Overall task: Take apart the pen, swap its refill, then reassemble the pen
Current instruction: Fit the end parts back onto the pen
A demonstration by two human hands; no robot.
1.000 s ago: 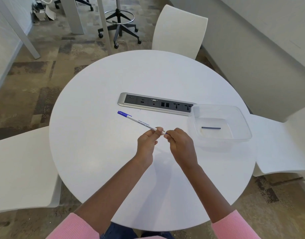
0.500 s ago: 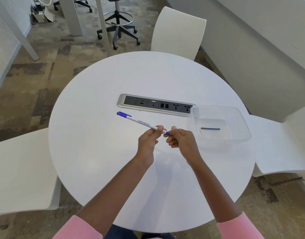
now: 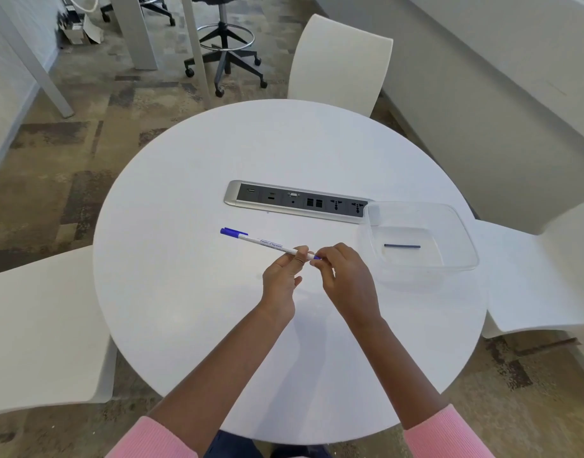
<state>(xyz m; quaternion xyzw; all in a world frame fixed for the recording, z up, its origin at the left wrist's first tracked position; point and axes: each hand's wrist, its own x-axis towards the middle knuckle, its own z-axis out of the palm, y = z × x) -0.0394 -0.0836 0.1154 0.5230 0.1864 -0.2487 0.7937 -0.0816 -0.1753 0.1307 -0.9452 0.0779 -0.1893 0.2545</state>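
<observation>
Left hand (image 3: 281,278) pinches the pen (image 3: 267,244), right hand (image 3: 347,280) grips its blue end (image 3: 317,257): dismantling, I'd say, with a pull-off next.

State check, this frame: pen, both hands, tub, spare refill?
pen: cap on, held by both hands
left hand: grips pen barrel
right hand: pinches pen's blue end
tub: lidless, on table
refill: lying flat inside tub
</observation>
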